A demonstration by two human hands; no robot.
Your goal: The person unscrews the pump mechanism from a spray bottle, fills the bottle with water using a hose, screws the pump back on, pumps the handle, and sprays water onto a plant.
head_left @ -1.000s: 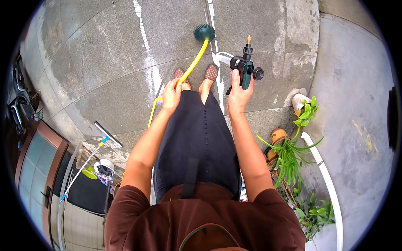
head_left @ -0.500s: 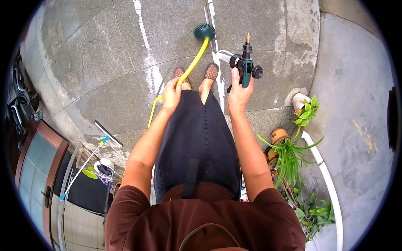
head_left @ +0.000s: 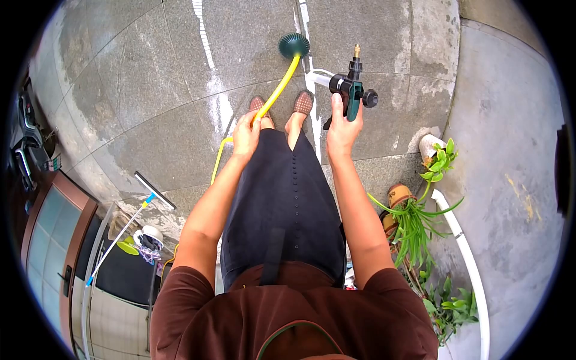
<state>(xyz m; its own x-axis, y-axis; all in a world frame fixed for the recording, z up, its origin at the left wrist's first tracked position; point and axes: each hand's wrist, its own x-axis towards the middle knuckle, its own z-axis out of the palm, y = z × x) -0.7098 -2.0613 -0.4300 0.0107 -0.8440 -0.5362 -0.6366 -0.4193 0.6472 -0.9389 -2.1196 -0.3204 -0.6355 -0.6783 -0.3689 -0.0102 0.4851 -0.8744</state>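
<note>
My left hand (head_left: 245, 137) is closed around a yellow hose (head_left: 280, 90), which rises from it in a curve. At the hose's far end sits a round, ribbed dark green head (head_left: 294, 45). My right hand (head_left: 344, 135) grips a black and green spray gun (head_left: 354, 102) by its handle, the thumb lying along the back. The gun's brass nozzle points away from me. A clear bottle (head_left: 320, 79) is fixed to its left side and a black knob (head_left: 371, 98) to its right. Part of the handle is hidden by my fingers.
Grey stone paving (head_left: 156, 90) with white streaks lies ahead. To the left, a squeegee (head_left: 153, 191) on a long pole leans near a white bucket (head_left: 150, 237) and a brown-framed door (head_left: 57, 228). Potted plants (head_left: 414, 222) and a white pipe (head_left: 465, 246) line the right.
The spray gun in my right hand has tilted very slightly, its nozzle shifting a little up and right. My left hand and the hose are nearly unchanged.
</note>
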